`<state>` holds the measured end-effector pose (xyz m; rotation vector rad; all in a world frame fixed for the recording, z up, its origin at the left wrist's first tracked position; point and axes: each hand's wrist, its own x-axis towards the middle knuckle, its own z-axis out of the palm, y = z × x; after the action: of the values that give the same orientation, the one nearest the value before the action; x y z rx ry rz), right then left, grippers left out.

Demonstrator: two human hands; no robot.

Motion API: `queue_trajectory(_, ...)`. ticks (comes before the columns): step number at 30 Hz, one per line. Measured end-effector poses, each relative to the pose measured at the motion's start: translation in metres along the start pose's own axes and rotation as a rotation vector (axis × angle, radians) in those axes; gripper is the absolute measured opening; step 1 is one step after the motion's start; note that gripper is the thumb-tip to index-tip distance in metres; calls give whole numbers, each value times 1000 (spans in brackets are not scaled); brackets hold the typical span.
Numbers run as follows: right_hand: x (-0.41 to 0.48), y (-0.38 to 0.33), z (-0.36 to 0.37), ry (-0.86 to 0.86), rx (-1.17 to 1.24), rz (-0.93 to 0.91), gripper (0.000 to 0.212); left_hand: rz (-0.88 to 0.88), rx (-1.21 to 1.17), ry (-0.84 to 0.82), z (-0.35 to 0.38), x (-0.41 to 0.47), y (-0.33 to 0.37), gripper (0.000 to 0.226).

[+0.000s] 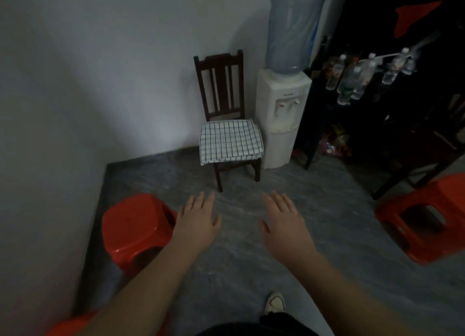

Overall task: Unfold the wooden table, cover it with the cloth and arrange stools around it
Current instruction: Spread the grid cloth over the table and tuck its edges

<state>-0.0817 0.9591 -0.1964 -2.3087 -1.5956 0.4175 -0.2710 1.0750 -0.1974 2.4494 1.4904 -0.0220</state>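
A folded white cloth with a black grid [230,142] lies on the seat of a dark wooden chair [221,84] against the far wall. My left hand [198,217] and my right hand [281,218] are stretched out toward it, palms down, fingers apart, holding nothing, well short of the chair. A red plastic stool [133,228] stands on the floor just left of my left hand. Another red stool [425,220] stands at the right edge. A further red stool [68,327] shows at the bottom left. No folding table is recognisable in view.
A white water dispenser [281,114] with a blue bottle stands right of the chair. Dark furniture [415,139] with several plastic bottles [352,81] fills the right side. White walls close the corner at left and back. My shoe [275,303] is on the grey floor.
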Motion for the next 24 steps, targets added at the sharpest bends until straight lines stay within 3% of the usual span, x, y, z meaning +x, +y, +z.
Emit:
queue_trajectory(7,145,38,-34,-51,-28,-48,67,-78,-59,10,-21,132,25,67)
queue_trajectory(13,268,50,-21,-75,-36,-66,67,-88,-77,-57,-17,247,13,68)
queue_trajectory(18,387,56,15,-119,-55,4,67,-25,-96,-99,-9,376,-15,66)
queue_trajectory(24,512,65,55,-237,2,229,67,100,-65,-282,11,527,-43,65)
